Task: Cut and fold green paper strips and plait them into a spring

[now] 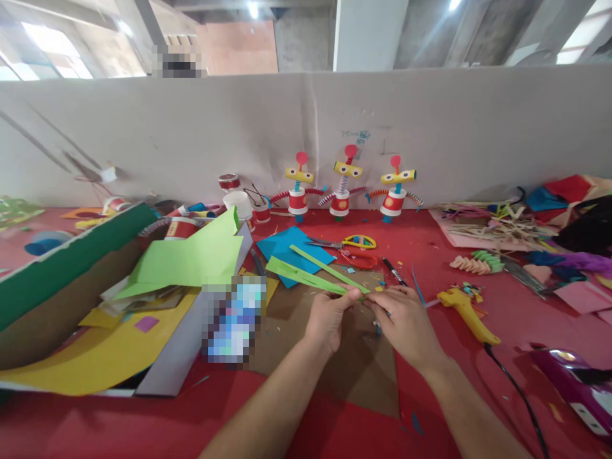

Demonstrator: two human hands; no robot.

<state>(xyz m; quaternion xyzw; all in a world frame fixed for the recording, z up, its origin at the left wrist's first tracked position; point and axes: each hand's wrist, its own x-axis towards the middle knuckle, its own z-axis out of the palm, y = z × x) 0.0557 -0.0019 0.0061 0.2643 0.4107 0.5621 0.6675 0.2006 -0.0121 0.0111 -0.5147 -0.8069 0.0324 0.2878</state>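
My left hand (332,315) pinches the near ends of light green paper strips (306,275), which stretch away to the upper left. Fingers of my right hand (399,319) are closed at the same ends, meeting the left fingertips. Both hands are above a brown cardboard sheet (344,382) on the red table. Beyond the strips lie a blue paper square (282,252) and yellow-handled scissors (356,242). A black marker (394,272) rests just past my right hand.
Three paper-cup figures (340,204) stand along the white partition (191,140). At left, a box (71,274) holds green and yellow paper. A yellow glue gun (471,315) with a black cord lies to the right, near a purple power strip (574,389). A blurred phone (236,322) lies left.
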